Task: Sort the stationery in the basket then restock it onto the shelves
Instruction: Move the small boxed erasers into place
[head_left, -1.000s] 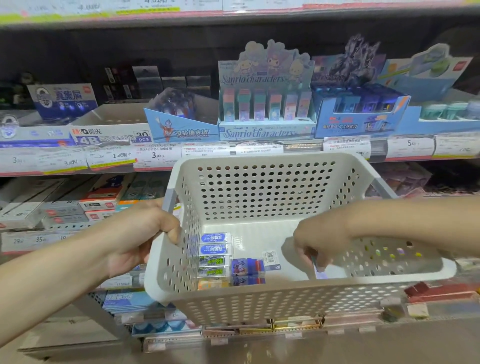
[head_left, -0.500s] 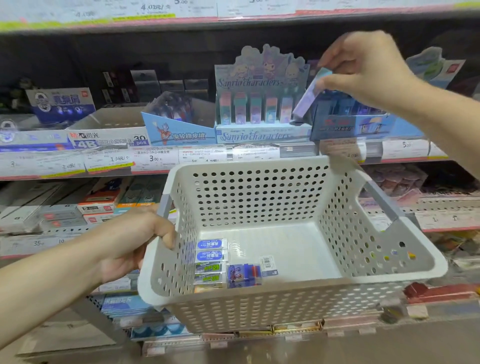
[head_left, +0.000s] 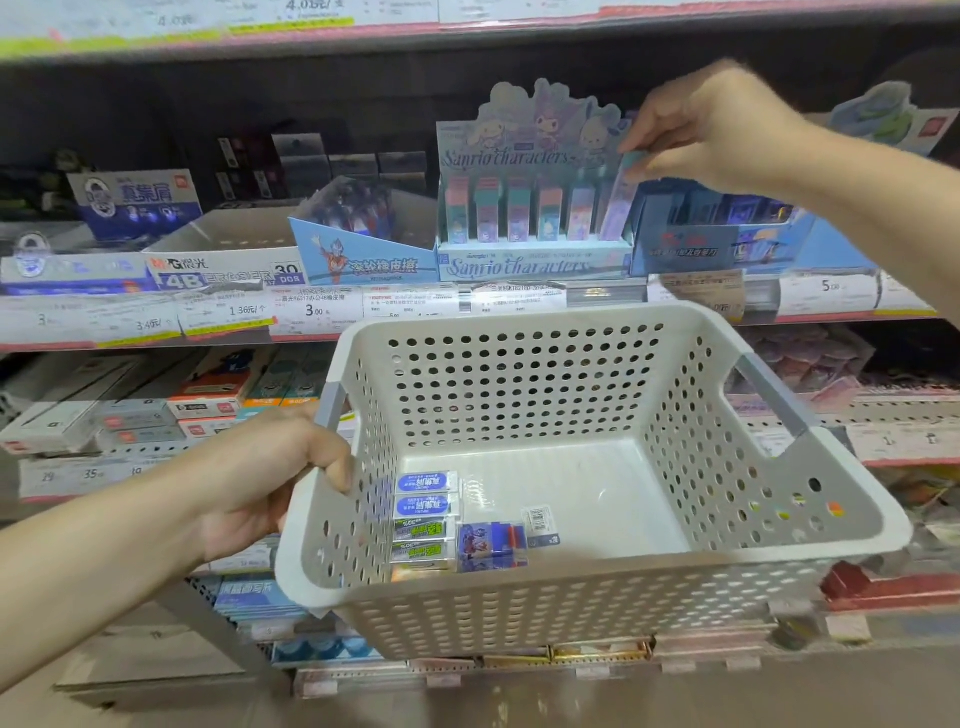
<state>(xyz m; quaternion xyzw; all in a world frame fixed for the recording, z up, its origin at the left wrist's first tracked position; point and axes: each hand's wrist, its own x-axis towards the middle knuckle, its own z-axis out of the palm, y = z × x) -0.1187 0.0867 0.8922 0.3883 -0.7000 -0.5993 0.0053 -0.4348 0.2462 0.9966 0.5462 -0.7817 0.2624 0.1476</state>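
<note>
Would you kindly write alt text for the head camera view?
The right hand lowers a pastel eraser into the Sanrio display box, while the left hand grips the white perforated basket, which holds several small erasers.

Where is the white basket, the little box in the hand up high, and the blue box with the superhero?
basket (head_left: 597, 332), head view, far rim.
little box (head_left: 618, 205), head view, its lower half.
superhero box (head_left: 363, 260), head view, front panel.

Basket (head_left: 613, 597) before shelves (head_left: 363, 317); erasers (head_left: 427, 519) in basket's left corner; display box (head_left: 535, 260) behind.
</note>
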